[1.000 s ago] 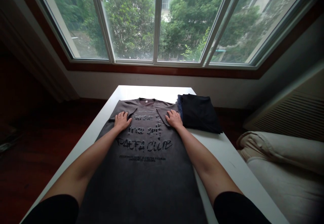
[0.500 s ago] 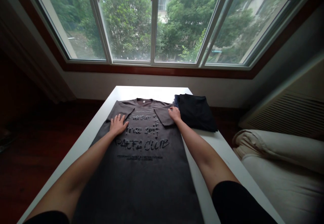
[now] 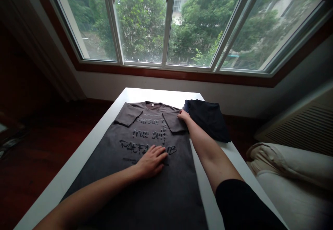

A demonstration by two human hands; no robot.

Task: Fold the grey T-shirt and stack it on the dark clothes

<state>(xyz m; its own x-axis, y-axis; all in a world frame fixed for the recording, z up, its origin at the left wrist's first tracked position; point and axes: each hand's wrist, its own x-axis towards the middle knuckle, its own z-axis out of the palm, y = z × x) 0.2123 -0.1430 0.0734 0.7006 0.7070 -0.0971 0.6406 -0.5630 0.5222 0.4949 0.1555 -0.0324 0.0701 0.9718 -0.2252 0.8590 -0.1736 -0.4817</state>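
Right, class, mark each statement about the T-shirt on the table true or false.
1. The left hand lies flat on the grey T-shirt, over its lettering. True.
2. The right hand lies on the lettering too. False: it is at the shirt's far shoulder edge.
3. Both sleeves are folded in over the chest. True.
4. A folded garment lies left of the T-shirt. False: the folded dark garment lies to its right on the white table.
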